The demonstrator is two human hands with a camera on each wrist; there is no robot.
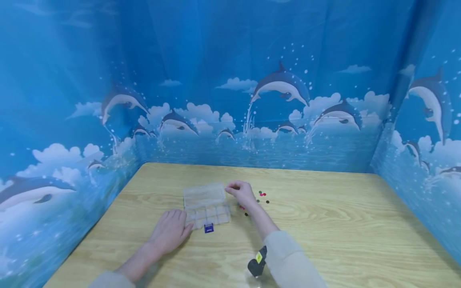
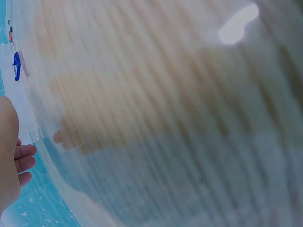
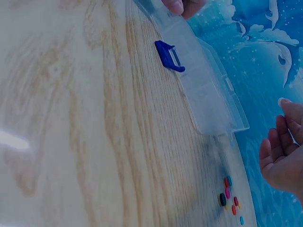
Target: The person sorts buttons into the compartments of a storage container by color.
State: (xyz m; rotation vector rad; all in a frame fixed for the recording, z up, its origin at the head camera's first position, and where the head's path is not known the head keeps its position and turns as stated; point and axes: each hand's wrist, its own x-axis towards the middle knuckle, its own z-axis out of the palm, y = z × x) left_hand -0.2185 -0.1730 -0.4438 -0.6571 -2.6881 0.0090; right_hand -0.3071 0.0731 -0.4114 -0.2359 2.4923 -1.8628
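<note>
A clear plastic compartment box [image 1: 207,216] lies on the table with its lid [image 1: 204,195] folded back. A blue latch [image 1: 209,228] sits at its front edge; in the right wrist view the latch [image 3: 168,56] stands out from the box. My left hand [image 1: 171,232] holds the box's left end, thumb at the front corner and fingers behind. Above the lid's right edge is my right hand [image 1: 242,193], thumb and forefinger close together. In the right wrist view, the right hand [image 3: 284,151] has loosely curled fingers and nothing visible between them.
Several small coloured buttons [image 3: 227,193] lie on the table right of the box, partly behind the right forearm in the head view. A black device with a yellow label [image 1: 257,262] is by the right sleeve. Blue dolphin-print curtains [image 1: 230,100] surround the wooden table [image 1: 324,224].
</note>
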